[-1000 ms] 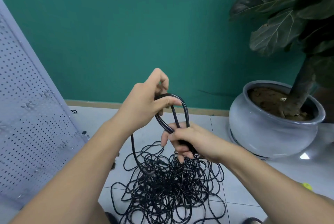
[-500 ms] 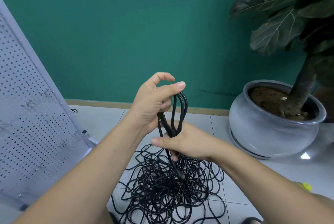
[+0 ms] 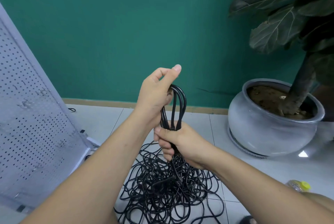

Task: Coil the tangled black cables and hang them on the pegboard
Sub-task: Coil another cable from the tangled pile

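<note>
In the head view, the left hand (image 3: 155, 93) was curled round the top of a small bundle of black cable loops (image 3: 179, 104), thumb pointing up. Just below it, the right hand (image 3: 180, 142) was clenched tight round the bundle's lower end, where the strands gathered. From that fist a cable ran down into the tangled pile (image 3: 168, 194) on the pale tiled floor (image 3: 253, 173) between the forearms, while the leaning pegboard (image 3: 27, 115) stood to the left and a grey plant pot (image 3: 267, 133) to the right, against the teal wall (image 3: 126, 24).
</note>
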A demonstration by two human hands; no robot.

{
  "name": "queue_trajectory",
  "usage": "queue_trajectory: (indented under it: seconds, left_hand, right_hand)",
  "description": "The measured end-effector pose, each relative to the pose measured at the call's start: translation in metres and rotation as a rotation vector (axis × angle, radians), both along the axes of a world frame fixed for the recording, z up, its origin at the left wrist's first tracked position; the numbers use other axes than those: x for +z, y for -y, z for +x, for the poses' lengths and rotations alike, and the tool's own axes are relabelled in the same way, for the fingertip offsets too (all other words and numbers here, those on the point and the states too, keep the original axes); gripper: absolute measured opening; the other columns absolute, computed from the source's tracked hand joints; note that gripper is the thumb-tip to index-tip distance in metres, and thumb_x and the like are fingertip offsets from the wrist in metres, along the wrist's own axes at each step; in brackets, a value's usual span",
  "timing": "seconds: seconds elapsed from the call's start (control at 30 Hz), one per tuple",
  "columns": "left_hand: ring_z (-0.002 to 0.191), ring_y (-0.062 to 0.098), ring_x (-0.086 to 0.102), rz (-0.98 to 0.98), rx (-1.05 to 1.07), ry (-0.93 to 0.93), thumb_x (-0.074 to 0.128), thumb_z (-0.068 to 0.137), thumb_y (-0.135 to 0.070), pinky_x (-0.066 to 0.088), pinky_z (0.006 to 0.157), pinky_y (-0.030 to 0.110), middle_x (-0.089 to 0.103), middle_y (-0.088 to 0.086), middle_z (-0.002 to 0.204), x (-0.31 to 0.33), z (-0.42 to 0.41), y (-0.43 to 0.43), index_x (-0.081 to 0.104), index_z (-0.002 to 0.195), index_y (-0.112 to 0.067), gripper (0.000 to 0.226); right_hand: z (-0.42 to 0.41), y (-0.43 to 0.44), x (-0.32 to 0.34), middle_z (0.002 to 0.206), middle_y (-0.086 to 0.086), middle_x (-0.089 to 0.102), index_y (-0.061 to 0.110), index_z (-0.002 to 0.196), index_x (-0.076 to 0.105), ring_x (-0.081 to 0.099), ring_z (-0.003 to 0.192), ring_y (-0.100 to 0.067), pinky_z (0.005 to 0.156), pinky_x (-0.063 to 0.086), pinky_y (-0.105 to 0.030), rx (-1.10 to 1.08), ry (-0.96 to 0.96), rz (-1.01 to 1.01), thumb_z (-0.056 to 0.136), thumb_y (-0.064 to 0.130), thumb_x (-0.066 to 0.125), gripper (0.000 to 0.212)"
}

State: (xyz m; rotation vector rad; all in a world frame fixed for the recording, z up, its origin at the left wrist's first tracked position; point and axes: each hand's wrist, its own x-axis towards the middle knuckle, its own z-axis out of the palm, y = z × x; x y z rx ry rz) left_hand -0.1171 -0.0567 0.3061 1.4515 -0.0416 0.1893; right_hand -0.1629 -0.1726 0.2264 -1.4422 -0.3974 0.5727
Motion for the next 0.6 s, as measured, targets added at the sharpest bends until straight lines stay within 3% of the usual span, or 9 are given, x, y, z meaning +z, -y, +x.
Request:
queue_trajectory:
  seconds: [0.1,0.17,0.3,0.4,0.53,0.6]
  left_hand:
    - [0.059,0.016,0.048,-0.009,-0.062,-0.058,0.06,0.104,-0.055,0.042,0.064,0.031,0.049,-0.001,0.065,-0.005,0.006,0.0,0.067,0.106,-0.012,0.043]
    - [0.071,0.02,0.064,-0.019,-0.131,-0.109,0.05,0.109,-0.055,0.051,0.074,0.036,0.066,0.003,0.078,-0.013,0.008,0.001,0.066,0.108,-0.015,0.043]
    - [0.085,0.019,0.073,0.164,-0.27,-0.219,0.046,0.106,-0.036,0.052,0.09,0.041,0.077,0.002,0.093,-0.043,-0.004,0.017,0.069,0.096,-0.021,0.029]
    - [0.103,0.015,0.076,0.344,-0.391,-0.253,0.042,0.107,-0.035,0.052,0.1,0.043,0.081,-0.003,0.106,-0.07,-0.027,0.041,0.069,0.109,-0.022,0.03]
    - [0.105,0.007,0.072,0.457,-0.436,-0.166,0.037,0.115,-0.038,0.051,0.1,0.032,0.08,-0.006,0.108,-0.093,-0.053,0.055,0.066,0.116,-0.023,0.033]
    - [0.083,-0.004,0.065,0.632,-0.409,-0.087,0.039,0.116,-0.038,0.048,0.081,0.019,0.079,-0.009,0.104,-0.102,-0.061,0.058,0.067,0.118,-0.023,0.032]
  right_hand:
    - [0.007,0.009,0.007,0.06,0.0,0.035,0.013,0.081,0.054,0.031,0.05,-0.016,0.048,0.036,-0.028,-0.124,-0.059,0.024,0.113,0.03,0.055,0.036]
    - [0.015,0.02,0.015,0.058,0.0,0.033,0.014,0.077,0.052,0.027,0.049,-0.016,0.046,0.033,-0.027,-0.238,-0.065,0.072,0.112,0.034,0.056,0.04]
    - [0.033,0.046,0.033,0.058,-0.003,0.029,0.012,0.073,0.052,0.026,0.047,-0.016,0.045,0.03,-0.025,-0.439,-0.059,0.25,0.111,0.034,0.057,0.043]
    - [0.041,0.06,0.041,0.058,-0.002,0.029,0.013,0.072,0.052,0.023,0.048,-0.017,0.045,0.025,-0.025,-0.577,-0.057,0.302,0.109,0.039,0.058,0.046]
    - [0.044,0.07,0.048,0.059,-0.001,0.029,0.015,0.073,0.051,0.023,0.048,-0.017,0.045,0.024,-0.027,-0.699,-0.045,0.31,0.11,0.043,0.056,0.047]
    - [0.044,0.069,0.048,0.06,-0.001,0.029,0.016,0.074,0.05,0.024,0.048,-0.017,0.045,0.023,-0.027,-0.746,-0.054,0.326,0.111,0.043,0.055,0.046]
